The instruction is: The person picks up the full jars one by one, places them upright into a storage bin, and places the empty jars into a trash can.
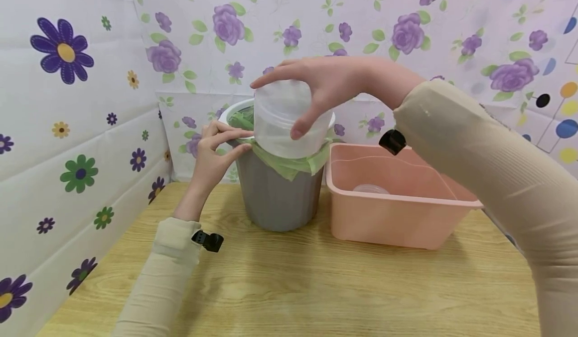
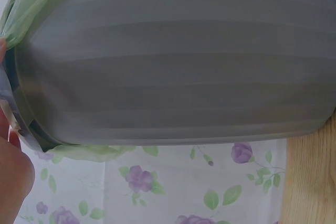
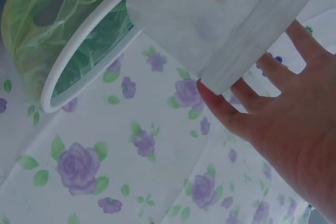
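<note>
A clear plastic container (image 1: 284, 126) is held by my right hand (image 1: 331, 78), its thumb on the near side and its fingers across the far top. It hangs over the front of the rim of a grey trash can (image 1: 280, 196), hiding part of the opening. A green bag (image 1: 289, 166) lines the can and folds over its edge, under a white ring (image 3: 79, 53) seen in the right wrist view. My left hand (image 1: 214, 151) pinches the left side of the rim, thumb toward the outside. In the left wrist view that hand (image 2: 16, 179) is partly cut off.
Right of the can stands a pink plastic tub (image 1: 384, 221) with a clear round plastic piece (image 1: 370, 189) inside. Both stand on a wood-grain table (image 1: 289, 287). Flower-patterned sheets (image 1: 311, 6) hang behind and to the left.
</note>
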Available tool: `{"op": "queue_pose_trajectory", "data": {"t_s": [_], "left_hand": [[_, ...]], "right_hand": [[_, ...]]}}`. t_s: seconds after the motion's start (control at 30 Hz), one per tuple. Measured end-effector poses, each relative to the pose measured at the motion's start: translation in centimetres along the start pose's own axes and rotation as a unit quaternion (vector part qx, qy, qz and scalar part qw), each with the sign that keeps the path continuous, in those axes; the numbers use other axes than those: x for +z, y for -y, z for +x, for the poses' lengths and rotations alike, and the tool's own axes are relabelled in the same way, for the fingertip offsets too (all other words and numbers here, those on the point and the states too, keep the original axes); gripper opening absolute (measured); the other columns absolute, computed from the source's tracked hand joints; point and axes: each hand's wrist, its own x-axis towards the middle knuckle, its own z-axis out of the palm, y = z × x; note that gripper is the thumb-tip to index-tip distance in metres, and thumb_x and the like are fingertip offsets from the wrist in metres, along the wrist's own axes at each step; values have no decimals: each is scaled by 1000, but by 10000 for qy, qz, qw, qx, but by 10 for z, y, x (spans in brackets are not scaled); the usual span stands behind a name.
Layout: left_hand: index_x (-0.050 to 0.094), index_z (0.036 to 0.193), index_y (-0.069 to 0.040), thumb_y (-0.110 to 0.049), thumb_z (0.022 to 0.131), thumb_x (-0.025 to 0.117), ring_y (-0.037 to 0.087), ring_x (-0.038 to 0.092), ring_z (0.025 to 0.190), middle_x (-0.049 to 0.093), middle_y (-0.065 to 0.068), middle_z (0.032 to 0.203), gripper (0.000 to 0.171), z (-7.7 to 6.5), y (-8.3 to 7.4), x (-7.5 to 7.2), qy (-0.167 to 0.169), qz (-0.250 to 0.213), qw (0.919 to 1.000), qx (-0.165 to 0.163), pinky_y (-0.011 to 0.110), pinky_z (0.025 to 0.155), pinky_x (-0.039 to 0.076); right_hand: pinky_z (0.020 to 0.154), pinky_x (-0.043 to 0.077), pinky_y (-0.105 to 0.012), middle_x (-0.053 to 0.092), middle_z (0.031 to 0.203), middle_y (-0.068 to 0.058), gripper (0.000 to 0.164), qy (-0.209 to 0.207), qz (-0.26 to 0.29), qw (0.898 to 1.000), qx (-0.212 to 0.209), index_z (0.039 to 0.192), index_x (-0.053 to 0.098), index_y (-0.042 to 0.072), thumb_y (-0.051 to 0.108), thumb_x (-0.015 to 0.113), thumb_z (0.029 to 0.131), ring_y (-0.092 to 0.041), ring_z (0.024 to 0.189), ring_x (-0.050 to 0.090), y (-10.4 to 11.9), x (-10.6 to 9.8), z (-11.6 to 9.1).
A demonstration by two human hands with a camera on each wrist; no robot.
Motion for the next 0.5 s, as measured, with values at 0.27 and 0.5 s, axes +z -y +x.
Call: {"op": "queue_pose_trajectory", "data": {"t_s": [0.27,0.5], "left_hand": [[74,106,5,7,82,74,4,40,104,54,24,101,24,-1,0,1,-8,10,10000,-39,36,98,21],[74,106,5,7,82,74,5,40,102,54,24,101,24,0,0,2,-30,9,10000,-29,34,96,23]], "right_hand": [[119,22,-59,14,166,12,95,177,125,9993,292,153,24,47,57,79,76,-22,155,12,-12,-8,18],[116,30,-57,11,167,6,96,595,95,9938,939,155,21,46,55,77,78,-25,154,13,-21,-16,38]]}}
